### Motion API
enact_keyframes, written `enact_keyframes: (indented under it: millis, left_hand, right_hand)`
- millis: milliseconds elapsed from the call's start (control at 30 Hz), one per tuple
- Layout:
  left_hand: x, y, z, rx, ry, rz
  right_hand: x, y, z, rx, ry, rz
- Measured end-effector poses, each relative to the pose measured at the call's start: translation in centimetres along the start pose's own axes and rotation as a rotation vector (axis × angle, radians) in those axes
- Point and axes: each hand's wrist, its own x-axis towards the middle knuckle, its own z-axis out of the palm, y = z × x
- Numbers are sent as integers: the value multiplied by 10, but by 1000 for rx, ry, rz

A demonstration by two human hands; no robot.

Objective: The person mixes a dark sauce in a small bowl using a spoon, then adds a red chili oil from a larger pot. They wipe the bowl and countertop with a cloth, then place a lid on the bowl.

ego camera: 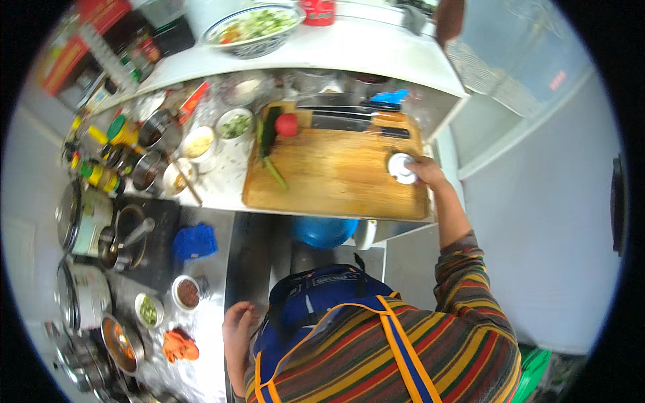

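Note:
My right hand (427, 170) grips a small round white object (402, 168), perhaps a lid or small dish, at the right end of a wooden cutting board (332, 171). A dark green cucumber (270, 132), a thin green stalk (275, 173) and a red tomato (286, 125) lie at the board's upper left. Along its back edge rest a wide-bladed knife (340, 121) and other knives with dark handles. My left hand (240, 320) hangs beside the apron at the steel counter's edge, fingers loosely curled, holding nothing visible.
Bowls of chopped green vegetable (235, 125) and pale food (199, 143) stand left of the board, near sauce bottles (101, 177). A blue cloth (195, 241), a bowl of dark red food (188, 293) and rice cookers (85, 294) occupy the steel counter. A blue basin (325, 230) sits below the board.

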Motion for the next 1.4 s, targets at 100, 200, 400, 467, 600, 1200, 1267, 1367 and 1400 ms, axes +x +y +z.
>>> enact_keyframes:
  millis: [100, 200, 400, 467, 600, 1200, 1267, 1367, 1400]
  left_hand:
    - [0, 3, 9, -71, -29, -4]
    - [4, 5, 16, 22, -41, 10]
    - [8, 5, 35, -74, -118, 157]
    - [5, 9, 39, -91, -91, 315]
    - [-14, 12, 32, -179, -10, 311]
    - [-191, -116, -172, -748, 806, 199]
    - [-206, -129, -192, -820, 833, 218]
    - [-224, -141, -214, -836, 839, 220]
    - [-227, -144, -218, -826, 855, 217]
  right_hand:
    - [10, 2, 2, 82, -119, -4]
    - [9, 2, 9, 301, -173, -45]
    - [-56, -69, 75, 232, -565, -280]
    - [-88, -103, 121, -107, -659, -535]
    - [-177, -148, 221, -185, -1077, -743]
    - [-436, -160, 526, -507, -1243, -1643]
    - [-448, -143, 557, -583, -1041, -1782]
    - [-453, -125, 585, -770, -963, -1675]
    - [-449, -121, 588, -822, -970, -1613]
